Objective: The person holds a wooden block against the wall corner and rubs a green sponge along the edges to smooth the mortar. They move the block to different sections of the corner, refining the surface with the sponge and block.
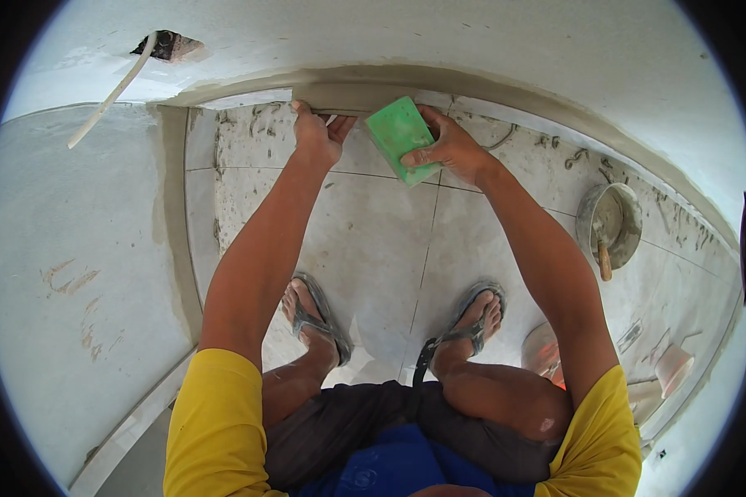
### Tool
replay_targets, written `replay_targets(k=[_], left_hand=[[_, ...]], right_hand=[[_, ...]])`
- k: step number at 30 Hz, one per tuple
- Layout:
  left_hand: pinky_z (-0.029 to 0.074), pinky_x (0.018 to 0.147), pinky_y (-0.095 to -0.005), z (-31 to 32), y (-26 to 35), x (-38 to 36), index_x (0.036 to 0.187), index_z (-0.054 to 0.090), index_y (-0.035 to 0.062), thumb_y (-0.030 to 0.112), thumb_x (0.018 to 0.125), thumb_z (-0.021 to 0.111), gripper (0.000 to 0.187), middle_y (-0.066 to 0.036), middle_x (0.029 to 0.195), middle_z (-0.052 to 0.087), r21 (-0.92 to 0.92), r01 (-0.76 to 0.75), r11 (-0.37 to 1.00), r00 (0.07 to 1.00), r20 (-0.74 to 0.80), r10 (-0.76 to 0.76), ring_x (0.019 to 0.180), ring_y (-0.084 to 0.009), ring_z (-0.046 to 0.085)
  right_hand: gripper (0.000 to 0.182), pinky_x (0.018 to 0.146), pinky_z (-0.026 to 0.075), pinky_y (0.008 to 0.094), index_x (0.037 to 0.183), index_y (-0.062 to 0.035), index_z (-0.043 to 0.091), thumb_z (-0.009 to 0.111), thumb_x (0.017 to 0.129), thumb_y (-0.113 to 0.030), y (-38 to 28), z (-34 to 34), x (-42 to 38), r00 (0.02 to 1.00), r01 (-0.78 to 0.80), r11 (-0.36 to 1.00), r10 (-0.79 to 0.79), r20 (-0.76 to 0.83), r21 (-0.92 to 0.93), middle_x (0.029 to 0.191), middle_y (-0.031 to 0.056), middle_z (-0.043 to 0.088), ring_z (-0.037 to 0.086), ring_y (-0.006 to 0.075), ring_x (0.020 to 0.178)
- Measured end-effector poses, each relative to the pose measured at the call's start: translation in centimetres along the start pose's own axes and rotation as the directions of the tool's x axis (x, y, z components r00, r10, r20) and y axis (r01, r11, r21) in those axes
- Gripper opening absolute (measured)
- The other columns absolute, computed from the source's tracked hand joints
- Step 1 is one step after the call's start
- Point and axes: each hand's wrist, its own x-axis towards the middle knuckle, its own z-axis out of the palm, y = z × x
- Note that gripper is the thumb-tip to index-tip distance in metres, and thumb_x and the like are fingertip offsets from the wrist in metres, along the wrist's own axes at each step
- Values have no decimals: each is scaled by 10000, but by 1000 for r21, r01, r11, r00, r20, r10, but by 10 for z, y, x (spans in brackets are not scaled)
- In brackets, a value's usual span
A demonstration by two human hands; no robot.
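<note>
Right hand (454, 149) has the green rectangular block (394, 137), thumb on its face, other fingers mostly behind. Block is tilted, just right of the left hand (317, 139), over the floor tiles (381, 232). Left fingers slightly spread at the lower edge of the grey-brown strip (352, 95), thumb at its left end; can't tell if they're gripping. Strip sits at the wall base, between 2 white skirting sections (249, 98). Round pan (585, 219) with 1 wooden-handled tool (604, 261) stands off right.
</note>
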Motion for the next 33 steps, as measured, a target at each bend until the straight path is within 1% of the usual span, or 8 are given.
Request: replay_targets(k=[4, 6, 10, 13, 15, 21, 30, 33], left_hand=[[511, 1011, -442, 1, -1, 0, 1385, 312, 59, 515, 1021, 229, 589, -155, 1297, 471, 8, -9, 1000, 1000, -8, 9, 1134, -341, 555], [511, 1012, -444, 1, -2, -1, 1382, 315, 57, 509, 1023, 227, 584, -156, 1299, 468, 2, -12, 1000, 1000, 0, 12, 1140, -344, 552], [509, 1016, -454, 1, -4, -3, 1381, 313, 55, 498, 1027, 224, 574, -160, 1305, 459, 1, -11, 1000, 1000, 29, 11, 1146, -353, 550], [501, 1025, -474, 6, -9, -7, 1382, 295, 38, 486, 1030, 209, 576, -182, 1308, 453, -4, -5, 1000, 999, 47, 5, 1139, -377, 560], [499, 1028, -483, 11, -12, -13, 1383, 281, 24, 475, 1033, 200, 576, -197, 1307, 448, -4, 0, 1000, 999, 53, 0, 1132, -389, 564], [499, 1031, -496, 26, -35, -25, 1383, 257, -19, 448, 1037, 196, 585, -243, 1290, 440, -32, 47, 998, 989, 141, -42, 1127, -410, 568], [515, 1022, -467, 49, -66, -43, 1368, 271, -37, 445, 1035, 218, 588, -254, 1260, 454, -42, 101, 994, 980, 174, -92, 1131, -374, 569], [518, 1020, -460, 50, -66, -44, 1363, 276, -36, 442, 1036, 213, 582, -250, 1249, 460, -62, 104, 993, 980, 175, -91, 1131, -371, 568]], right_hand=[[960, 1043, 370, 343, 1418, -31, 400, 870, 590, -161, 5, -4, 4, 1000, 1, 1000, -2, 21, 26, 1231, 90, 568, 514, 243, 1165], [959, 966, 438, 344, 1394, -14, 418, 902, 578, -153, 4, -4, 4, 1000, 9, 999, -9, -2, 31, 1146, 137, 594, 575, 257, 1067], [950, 953, 445, 339, 1390, -10, 424, 892, 576, -158, 5, -9, 4, 1000, 26, 999, -26, 10, 28, 1116, 133, 604, 583, 254, 1042], [946, 963, 438, 339, 1386, -3, 429, 876, 571, -175, 1, -15, -3, 1000, 25, 1000, -25, 0, -7, 1116, 129, 605, 574, 251, 1053], [943, 1033, 383, 340, 1367, -28, 464, 867, 535, -218, 0, -19, -10, 1000, -11, 1000, 11, -18, 14, 1196, 69, 588, 536, 235, 1131], [988, 1022, 390, 334, 1374, -29, 468, 887, 508, -256, -1, -43, -36, 996, 16, 1000, -15, -84, 18, 1190, 55, 590, 544, 223, 1116], [906, 1040, 367, 324, 1340, -27, 497, 863, 527, -190, -9, -71, -77, 978, 40, 999, -42, -203, -12, 1206, 63, 588, 528, 228, 1149], [925, 1052, 356, 324, 1357, -20, 475, 864, 531, -171, -14, -86, -91, 988, -5, 994, -12, -152, -113, 1227, 69, 581, 514, 225, 1175]])
